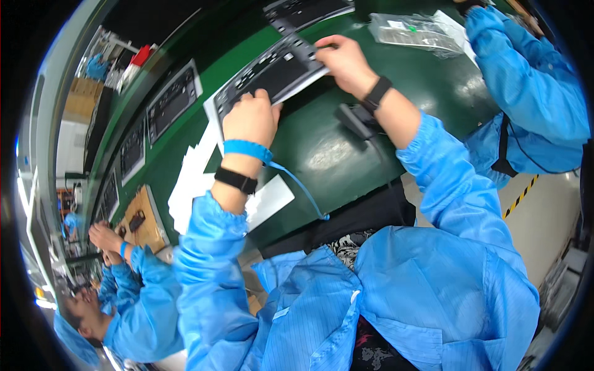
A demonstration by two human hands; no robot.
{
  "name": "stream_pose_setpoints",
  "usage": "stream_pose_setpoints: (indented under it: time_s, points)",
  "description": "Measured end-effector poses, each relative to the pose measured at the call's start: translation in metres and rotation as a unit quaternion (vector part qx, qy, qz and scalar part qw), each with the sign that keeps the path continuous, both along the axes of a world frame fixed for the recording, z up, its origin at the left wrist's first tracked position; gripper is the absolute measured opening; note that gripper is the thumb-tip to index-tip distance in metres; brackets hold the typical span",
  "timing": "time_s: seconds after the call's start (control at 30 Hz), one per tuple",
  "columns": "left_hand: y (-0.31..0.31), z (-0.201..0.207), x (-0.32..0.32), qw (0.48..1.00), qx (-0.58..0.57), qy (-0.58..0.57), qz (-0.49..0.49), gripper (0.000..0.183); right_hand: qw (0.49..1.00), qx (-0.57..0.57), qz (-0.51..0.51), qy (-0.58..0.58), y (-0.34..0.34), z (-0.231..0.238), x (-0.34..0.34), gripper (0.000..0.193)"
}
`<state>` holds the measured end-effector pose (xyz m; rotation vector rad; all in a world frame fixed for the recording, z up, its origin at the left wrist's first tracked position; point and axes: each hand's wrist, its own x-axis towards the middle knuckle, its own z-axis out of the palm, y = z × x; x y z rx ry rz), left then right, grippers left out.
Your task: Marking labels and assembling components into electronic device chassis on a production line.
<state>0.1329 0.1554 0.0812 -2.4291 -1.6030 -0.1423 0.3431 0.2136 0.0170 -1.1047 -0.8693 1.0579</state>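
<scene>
Left hand (250, 123) and right hand (348, 67) clamp a black panel (275, 75), upper centre, grip partly hidden; second panel (307, 13) cut off up top.

1 head-worn fisheye view, the left of 2 side-by-side cameras, looks down and forward from above the person's own blue sleeves (213, 278), which enter from the lower edge, nearer the lens than the fingers (262, 96). The wide field takes in the bench (331, 154) around the fingers, its near edge slanting up to the right, and straight lines bow toward a round, dark rim.
</scene>
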Motion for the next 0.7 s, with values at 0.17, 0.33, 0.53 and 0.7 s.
stream_pose_setpoints:
  time_s: [0.17, 0.33, 0.53, 0.7]
  points:
    - [-0.104, -0.04, -0.032, 0.752, 0.072, -0.614, 0.229, 0.07, 0.995, 0.009, 0.043, 0.091, -0.083, 0.007, 0.034, 0.021]
    - [-0.128, -0.064, -0.05, 0.597, -0.148, -0.75, 0.243, 0.073, 0.991, -0.033, 0.051, 0.119, -0.155, 0.002, 0.044, 0.017]
    - [-0.126, -0.088, -0.065, 0.865, -0.119, -0.451, 0.183, 0.042, 0.997, -0.02, -0.006, 0.078, -0.184, -0.018, 0.053, 0.013]
    - [-0.123, -0.05, -0.073, 0.817, -0.179, -0.51, 0.203, 0.032, 0.999, -0.018, -0.012, 0.035, -0.192, -0.021, 0.055, 0.012]
